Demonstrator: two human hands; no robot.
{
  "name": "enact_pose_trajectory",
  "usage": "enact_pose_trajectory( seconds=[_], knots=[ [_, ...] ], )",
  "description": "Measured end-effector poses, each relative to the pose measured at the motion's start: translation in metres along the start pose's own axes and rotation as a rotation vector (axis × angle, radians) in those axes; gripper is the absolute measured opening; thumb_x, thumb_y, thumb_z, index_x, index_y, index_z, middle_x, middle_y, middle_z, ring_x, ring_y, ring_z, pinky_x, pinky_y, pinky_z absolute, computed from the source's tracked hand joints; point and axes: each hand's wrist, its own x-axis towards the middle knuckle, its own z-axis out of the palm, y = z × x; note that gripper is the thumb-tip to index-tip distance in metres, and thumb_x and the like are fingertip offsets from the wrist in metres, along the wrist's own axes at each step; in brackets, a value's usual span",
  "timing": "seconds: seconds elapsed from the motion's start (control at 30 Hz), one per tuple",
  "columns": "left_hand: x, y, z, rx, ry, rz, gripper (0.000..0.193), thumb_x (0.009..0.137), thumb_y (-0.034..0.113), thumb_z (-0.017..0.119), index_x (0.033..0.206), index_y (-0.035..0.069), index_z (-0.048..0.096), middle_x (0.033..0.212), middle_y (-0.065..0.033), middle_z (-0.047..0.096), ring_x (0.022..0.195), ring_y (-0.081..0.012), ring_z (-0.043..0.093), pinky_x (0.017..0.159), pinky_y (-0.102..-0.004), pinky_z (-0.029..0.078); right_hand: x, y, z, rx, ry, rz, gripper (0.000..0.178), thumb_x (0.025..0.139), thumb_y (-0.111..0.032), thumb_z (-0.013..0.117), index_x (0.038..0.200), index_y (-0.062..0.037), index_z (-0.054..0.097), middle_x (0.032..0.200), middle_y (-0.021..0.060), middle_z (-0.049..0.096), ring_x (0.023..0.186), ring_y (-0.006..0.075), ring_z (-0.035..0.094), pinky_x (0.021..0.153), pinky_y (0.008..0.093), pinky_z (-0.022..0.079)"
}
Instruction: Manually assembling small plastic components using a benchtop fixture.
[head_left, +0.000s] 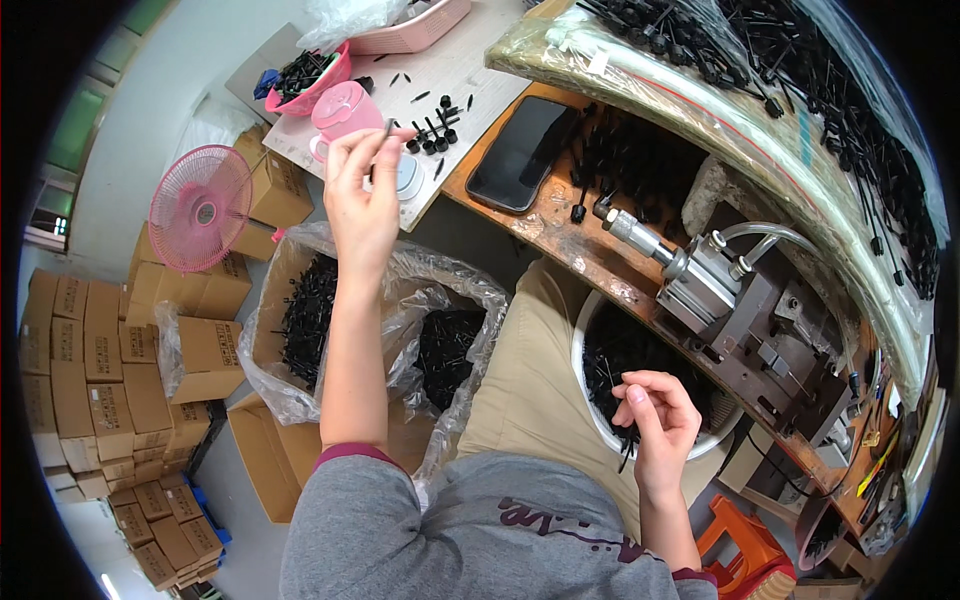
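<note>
My left hand [360, 200] is raised beside the pale table, thumb and fingers pinched on a small dark pin-like piece [389, 127]. Just past it stands a pink mug [345, 112], and several black pieces with knobbed ends [436, 138] lie to its right. A pale rounded case [408, 178] is partly hidden by the hand. Over a white bucket [582, 385] of black parts, my right hand [660, 425] is closed on a thin black stem-like part [628, 448] that hangs below the fingers. Its upper end is covered by them.
A metal pneumatic clamp [690, 285] and a black phone [522, 155] occupy the wooden bench. Plastic-lined cartons [262, 325] of black parts stand at my left, near a pink fan [200, 208]. A large plastic-wrapped tray [640, 80] holds more parts; an orange stool [745, 550] is at right.
</note>
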Motion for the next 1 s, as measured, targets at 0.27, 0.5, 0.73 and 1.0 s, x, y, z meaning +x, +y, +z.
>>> enact_pose_trajectory(
  seconds=[0.27,0.5,0.73,1.0],
  knots=[
    [0.018,0.012,0.036,0.177,-0.194,-0.013,0.014,0.088,0.009,0.072,0.099,0.001,0.077,0.084,-0.0093,0.069,0.07,-0.0151,0.065,0.067,-0.0266,0.05,-0.009,0.005,-0.006,0.016,0.009,0.031,0.015,0.096,-0.002,0.061,0.108,0.0038,0.067,0.095,0.0093,0.068,0.073,0.0099,0.061,0.065,0.0222,0.05],
    [0.033,0.005,0.093,0.3,-0.283,-0.108,0.018,0.083,0.015,0.072,0.087,-0.003,0.075,0.083,-0.0239,0.069,0.079,-0.0377,0.069,0.076,-0.0434,0.053,-0.021,0.016,-0.008,0.021,0.015,0.088,0.016,0.097,-0.002,0.061,0.11,0.0032,0.066,0.095,0.0094,0.069,0.074,0.0091,0.061,0.066,0.022,0.05],
    [0.048,-0.022,0.126,0.396,-0.302,-0.101,0.019,0.084,0.015,0.071,0.088,-0.003,0.075,0.078,-0.0237,0.07,0.074,-0.0375,0.07,0.074,-0.0421,0.053,-0.032,0.026,-0.021,0.023,0.051,0.126,0.016,0.097,-0.003,0.061,0.112,0.0021,0.065,0.094,0.0088,0.07,0.071,0.0089,0.06,0.065,0.0214,0.049],
    [0.058,-0.036,0.141,0.402,-0.311,-0.1,0.018,0.079,0.012,0.074,0.078,-0.006,0.071,0.081,-0.0294,0.068,0.081,-0.0433,0.07,0.076,-0.0479,0.055,-0.038,0.032,-0.023,0.043,0.045,0.152,0.017,0.097,-0.004,0.061,0.113,0.0011,0.064,0.094,0.0078,0.07,0.071,0.0083,0.06,0.066,0.0212,0.048]
  ],
)
